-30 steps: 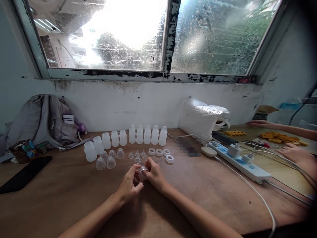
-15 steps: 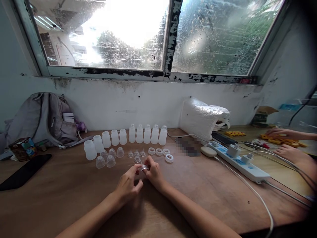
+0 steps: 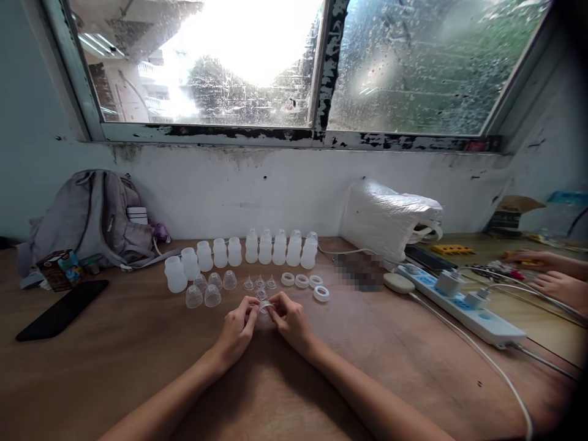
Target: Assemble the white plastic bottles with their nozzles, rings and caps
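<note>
Between both hands is a white bottle collar ring (image 3: 264, 307), partly hidden by the fingers. My left hand (image 3: 239, 327) pinches its left side, and my right hand (image 3: 293, 323) grips the right side. Just beyond the fingers stand several clear bottle nipples (image 3: 260, 282). To their right lie several loose white collar rings (image 3: 302, 281). Clear dome caps (image 3: 212, 296) sit to the left of the nipples. Behind them is a row of frosted baby bottles: open-topped bottles (image 3: 175, 275) on the left, capped bottles (image 3: 278, 248) on the right.
On the left are a grey backpack (image 3: 98, 220), a small carton (image 3: 59, 271) and a black phone-like slab (image 3: 62, 311). A power strip (image 3: 463, 309) with cables and a white plastic package (image 3: 388, 220) stand right. Another person's hands (image 3: 558, 288) work among yellow parts at far right.
My left fingers have closed in on the collar ring, where thumb and fingers were apart before. The view has shifted slightly. The other person's hands have moved right.
</note>
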Demonstrator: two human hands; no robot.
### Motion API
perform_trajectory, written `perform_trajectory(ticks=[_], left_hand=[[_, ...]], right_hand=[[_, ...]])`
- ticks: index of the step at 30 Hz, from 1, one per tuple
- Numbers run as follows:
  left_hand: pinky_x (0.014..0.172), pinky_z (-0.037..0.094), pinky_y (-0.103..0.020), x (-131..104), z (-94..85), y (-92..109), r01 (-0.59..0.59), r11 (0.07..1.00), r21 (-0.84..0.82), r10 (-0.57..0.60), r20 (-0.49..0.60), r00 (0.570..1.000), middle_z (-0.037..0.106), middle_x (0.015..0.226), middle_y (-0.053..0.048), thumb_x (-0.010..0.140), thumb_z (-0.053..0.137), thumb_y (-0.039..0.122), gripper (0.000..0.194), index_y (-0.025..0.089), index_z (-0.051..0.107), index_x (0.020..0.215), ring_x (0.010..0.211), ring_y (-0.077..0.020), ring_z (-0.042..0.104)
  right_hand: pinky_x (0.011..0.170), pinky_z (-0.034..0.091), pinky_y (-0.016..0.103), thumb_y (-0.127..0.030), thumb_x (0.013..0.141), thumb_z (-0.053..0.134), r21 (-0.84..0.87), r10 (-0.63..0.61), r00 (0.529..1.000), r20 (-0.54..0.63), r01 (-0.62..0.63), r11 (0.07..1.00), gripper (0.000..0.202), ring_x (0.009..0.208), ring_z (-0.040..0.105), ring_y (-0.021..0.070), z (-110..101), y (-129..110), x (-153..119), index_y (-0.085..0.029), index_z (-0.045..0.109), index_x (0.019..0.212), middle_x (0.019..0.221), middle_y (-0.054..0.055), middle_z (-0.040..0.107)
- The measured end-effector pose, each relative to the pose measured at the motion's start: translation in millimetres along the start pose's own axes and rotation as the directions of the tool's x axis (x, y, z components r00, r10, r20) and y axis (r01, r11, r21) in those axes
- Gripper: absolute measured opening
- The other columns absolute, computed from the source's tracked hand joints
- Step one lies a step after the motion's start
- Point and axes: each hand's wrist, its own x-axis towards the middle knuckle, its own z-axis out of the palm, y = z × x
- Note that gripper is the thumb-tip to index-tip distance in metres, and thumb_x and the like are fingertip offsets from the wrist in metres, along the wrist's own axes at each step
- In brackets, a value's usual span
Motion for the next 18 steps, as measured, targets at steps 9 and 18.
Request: perform_trajectory(ticks=[9, 18], left_hand=[[0.060, 0.043, -0.023, -0.6, 4.1, -9.1, -0.016, 0.989, 0.149, 0.025, -0.061, 0.998, 0.062, 0.077, 0.000, 0.080, 0.044, 0.025, 0.013, 0.022, 0.045, 0.092, 0.065, -0.0132, 0.058], [0.058, 0.043, -0.020, 4.7, 0.4, -16.3, -0.125, 0.992, 0.030, 0.126, -0.042, 0.991, 0.060, 0.079, 0.000, 0.084, 0.037, 0.026, 0.013, 0.021, 0.045, 0.093, 0.064, -0.0112, 0.057]], right_hand=[[0.053, 0.040, 0.022, -0.026, 0.073, 0.055, 0.151, -0.044, 0.995, 0.089, 0.030, 0.988, 0.010, 0.055, 0.050, 0.0107, -4.3, -6.8, -2.8, -0.019, 0.051, 0.079, 0.065, 0.000, 0.055], [0.044, 0.044, 0.023, -0.038, 0.069, 0.061, 0.638, 0.258, 0.898, 0.356, -0.435, 0.636, 0.036, 0.046, 0.053, 0.0100, -6.1, -4.5, 5.3, -0.019, 0.048, 0.097, 0.062, -0.003, 0.054]])
